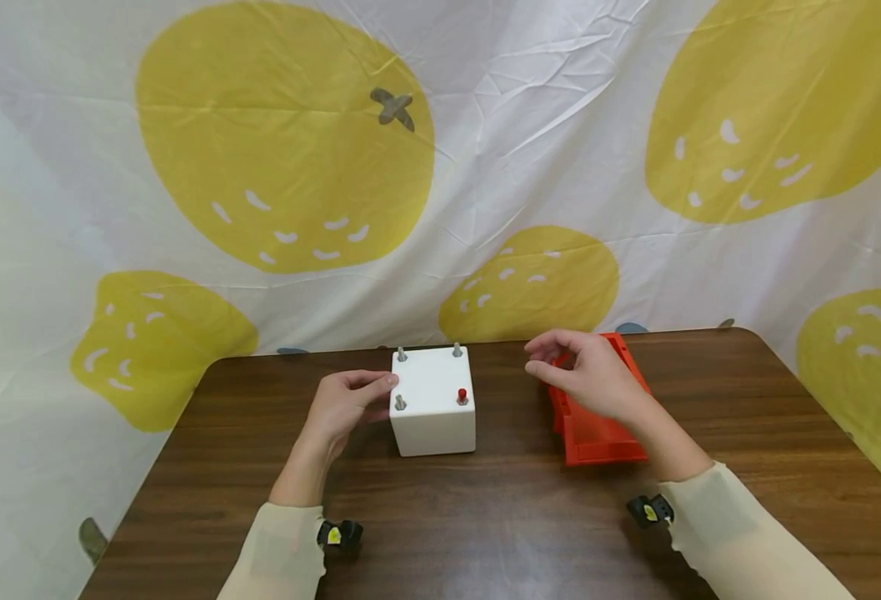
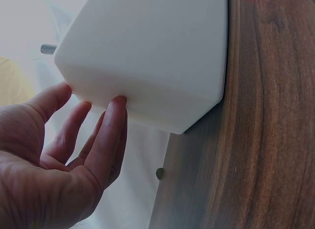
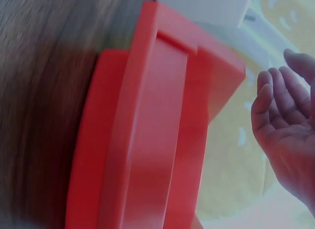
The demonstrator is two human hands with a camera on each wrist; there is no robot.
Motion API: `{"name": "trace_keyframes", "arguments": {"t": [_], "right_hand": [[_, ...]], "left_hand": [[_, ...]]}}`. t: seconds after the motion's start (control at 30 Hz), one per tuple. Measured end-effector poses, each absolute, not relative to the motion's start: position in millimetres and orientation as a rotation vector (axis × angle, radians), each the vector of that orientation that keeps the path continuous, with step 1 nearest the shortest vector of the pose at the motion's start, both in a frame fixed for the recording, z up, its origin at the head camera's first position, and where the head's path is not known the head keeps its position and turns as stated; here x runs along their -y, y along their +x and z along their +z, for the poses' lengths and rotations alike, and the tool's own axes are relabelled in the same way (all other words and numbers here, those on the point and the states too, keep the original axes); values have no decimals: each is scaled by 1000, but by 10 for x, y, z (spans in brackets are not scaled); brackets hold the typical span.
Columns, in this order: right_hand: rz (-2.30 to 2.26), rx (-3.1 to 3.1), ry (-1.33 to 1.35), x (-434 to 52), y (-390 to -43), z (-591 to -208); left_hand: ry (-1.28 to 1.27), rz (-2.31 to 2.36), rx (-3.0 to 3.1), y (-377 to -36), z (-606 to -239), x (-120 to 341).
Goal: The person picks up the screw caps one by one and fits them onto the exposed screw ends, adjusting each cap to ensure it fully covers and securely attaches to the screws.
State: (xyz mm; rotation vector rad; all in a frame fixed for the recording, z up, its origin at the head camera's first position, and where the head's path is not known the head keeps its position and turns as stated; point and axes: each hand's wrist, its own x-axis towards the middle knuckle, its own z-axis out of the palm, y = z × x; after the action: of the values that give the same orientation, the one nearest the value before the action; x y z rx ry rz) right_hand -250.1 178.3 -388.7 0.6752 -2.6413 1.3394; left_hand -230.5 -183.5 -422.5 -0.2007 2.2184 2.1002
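Note:
A white block [image 1: 432, 377] stands on the table with a threaded metal post near each corner of its top. A small red nut or cap [image 1: 462, 394] sits on the front right post; the other posts, such as the front left one [image 1: 400, 403], are bare. My left hand [image 1: 341, 405] is at the block's left side, thumb by the top edge and fingertips [image 2: 117, 103] touching or very near the side wall. To the right, my right hand [image 1: 588, 373] hovers above a red plastic tray [image 1: 605, 452], its fingers loosely bent with nothing visible in them.
Dark wood-grain table [image 1: 500, 533] lies under everything, its back edge just behind the block. Behind it hangs a white cloth [image 1: 523, 133] with large yellow fruit prints. My right hand partly hides the tray's inside in the head view.

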Motion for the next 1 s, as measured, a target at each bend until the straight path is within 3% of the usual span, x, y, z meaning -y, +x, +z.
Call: {"name": "trace_keyframes", "arguments": {"t": [1.0], "right_hand": [[835, 2913, 500, -2099, -2667, -4027]], "left_hand": [[-190, 2114, -2198, -2319, -4241, 1851]]}}
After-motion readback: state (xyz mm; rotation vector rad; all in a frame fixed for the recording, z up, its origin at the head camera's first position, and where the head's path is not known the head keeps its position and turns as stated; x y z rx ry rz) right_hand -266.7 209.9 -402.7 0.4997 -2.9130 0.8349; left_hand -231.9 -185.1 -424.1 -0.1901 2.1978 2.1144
